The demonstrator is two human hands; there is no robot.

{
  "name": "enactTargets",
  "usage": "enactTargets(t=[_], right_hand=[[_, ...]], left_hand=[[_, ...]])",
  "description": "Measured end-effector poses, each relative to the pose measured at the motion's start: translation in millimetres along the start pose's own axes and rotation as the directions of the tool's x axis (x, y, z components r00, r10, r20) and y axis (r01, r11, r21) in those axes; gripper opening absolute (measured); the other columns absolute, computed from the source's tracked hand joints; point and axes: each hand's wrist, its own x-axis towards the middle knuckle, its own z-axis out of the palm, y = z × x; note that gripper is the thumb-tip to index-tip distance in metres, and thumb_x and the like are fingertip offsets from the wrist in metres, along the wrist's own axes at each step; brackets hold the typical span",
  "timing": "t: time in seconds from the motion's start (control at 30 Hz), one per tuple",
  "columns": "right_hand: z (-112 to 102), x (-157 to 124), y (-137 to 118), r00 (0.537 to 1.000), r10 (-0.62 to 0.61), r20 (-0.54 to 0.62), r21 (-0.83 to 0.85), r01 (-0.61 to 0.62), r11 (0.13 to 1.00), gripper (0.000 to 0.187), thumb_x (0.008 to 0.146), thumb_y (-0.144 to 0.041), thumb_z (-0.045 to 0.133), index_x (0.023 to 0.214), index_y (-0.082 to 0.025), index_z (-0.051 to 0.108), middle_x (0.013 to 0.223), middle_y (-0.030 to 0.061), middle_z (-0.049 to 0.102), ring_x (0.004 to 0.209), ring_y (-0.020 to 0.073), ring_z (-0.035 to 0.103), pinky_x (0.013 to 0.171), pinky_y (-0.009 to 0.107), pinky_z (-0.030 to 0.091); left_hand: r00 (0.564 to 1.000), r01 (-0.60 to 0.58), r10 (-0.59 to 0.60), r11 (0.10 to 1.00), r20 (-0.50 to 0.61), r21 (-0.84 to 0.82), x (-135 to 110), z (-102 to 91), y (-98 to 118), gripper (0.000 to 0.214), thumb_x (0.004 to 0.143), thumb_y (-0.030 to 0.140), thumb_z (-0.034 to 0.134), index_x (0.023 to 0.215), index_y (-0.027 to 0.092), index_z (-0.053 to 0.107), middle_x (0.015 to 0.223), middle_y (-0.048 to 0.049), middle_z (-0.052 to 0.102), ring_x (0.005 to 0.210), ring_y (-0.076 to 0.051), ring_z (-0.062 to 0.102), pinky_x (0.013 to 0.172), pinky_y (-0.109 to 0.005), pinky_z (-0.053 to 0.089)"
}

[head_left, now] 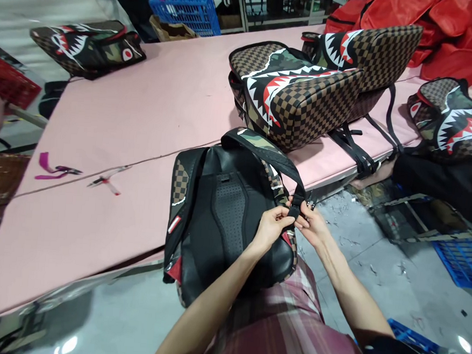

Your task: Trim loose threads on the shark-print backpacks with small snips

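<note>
Surface: long work table [143, 111] under a pink cover. Grey concrete floor [375, 262] at your right, littered with scraps.

Shark-mouth backpacks, five:
- far-left backpack [87, 45]
- two leaning together at centre, front backpack [302, 95] and rear backpack [374, 46]
- right-edge backpack [454, 119]
- near backpack [217, 213], at the table's near edge, back panel up, its bottom over your lap

Blue crates, two: far crate [187, 6], floor crate [465, 258].

Your left hand [273, 225] and right hand [313, 225] both pinch tight on the lower end of the near backpack's shoulder strap [277, 161].
</note>
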Motion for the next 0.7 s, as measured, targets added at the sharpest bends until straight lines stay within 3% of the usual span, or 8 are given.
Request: enactTargets(t=[0.2, 0.3, 0.43, 0.57, 0.7], right_hand=[[3.0, -2.1, 1.2, 0.998, 0.03, 0.051, -0.005, -0.03, 1.0, 0.023, 0.074, -0.036, 0.068, 0.087, -0.017, 0.063, 0.088, 0.0035, 0.065, 0.038, -0.0026, 0.014, 0.038, 0.013, 0.025], [5.1, -4.5, 0.8, 0.998, 0.035, 0.061, -0.026, -0.033, 0.999, 0.025, 0.073, -0.036, 0.07, 0.088, -0.017, 0.063, 0.086, 0.0027, 0.065, 0.038, -0.0028, 0.014, 0.038, 0.013, 0.024], [7.7, -6.9, -0.3, 0.998, 0.031, 0.059, -0.06, -0.028, 0.998, 0.025, 0.072, -0.035, 0.07, 0.088, -0.017, 0.063, 0.08, 0.0012, 0.063, 0.039, -0.002, 0.014, 0.038, 0.014, 0.022], [11.1, -9.9, -0.2, 0.998, -0.028, 0.06, -0.116, 0.035, 0.993, 0.019, 0.071, -0.028, 0.072, 0.083, -0.016, 0.063, 0.064, -0.0023, 0.056, 0.041, 0.0001, 0.019, 0.038, 0.015, 0.021], [12.6, -11.2, 2.6, 0.998, -0.039, 0.044, -0.079, 0.042, 0.996, 0.018, 0.072, -0.028, 0.071, 0.084, -0.016, 0.064, 0.063, -0.0027, 0.056, 0.041, 0.0006, 0.017, 0.038, 0.016, 0.023]], left_hand=[[0.992, -0.103, 0.114, 0.976, -0.05, 0.192, -3.6, -5.2, -5.5, 0.007, 0.068, 0.022, 0.062, 0.067, 0.015, 0.063, 0.061, 0.0045, 0.056, 0.058, -0.009, 0.047, 0.061, -0.021, 0.036], [0.987, -0.126, 0.144, 0.969, -0.068, 0.212, -6.6, -7.3, -6.9, 0.006, 0.068, 0.021, 0.062, 0.067, 0.016, 0.063, 0.061, 0.0045, 0.056, 0.059, -0.009, 0.046, 0.062, -0.021, 0.036], [0.994, -0.094, 0.101, 0.986, -0.043, 0.137, -8.4, -6.4, -3.8, 0.01, 0.068, 0.026, 0.063, 0.07, 0.015, 0.064, 0.065, 0.0032, 0.058, 0.062, -0.01, 0.048, 0.063, -0.021, 0.037], [0.999, 0.034, -0.035, 0.999, -0.015, -0.02, -7.3, -2.1, 7.5, 0.027, 0.07, 0.039, 0.064, 0.065, 0.013, 0.064, 0.06, 0.0009, 0.057, 0.06, -0.011, 0.049, 0.062, -0.022, 0.038], [0.994, 0.106, -0.108, 0.982, -0.002, -0.154, -9.3, -2.1, 13.2, 0.023, 0.063, 0.034, 0.07, 0.064, 0.012, 0.065, 0.06, -0.0007, 0.06, 0.059, -0.01, 0.051, 0.064, -0.023, 0.039]])
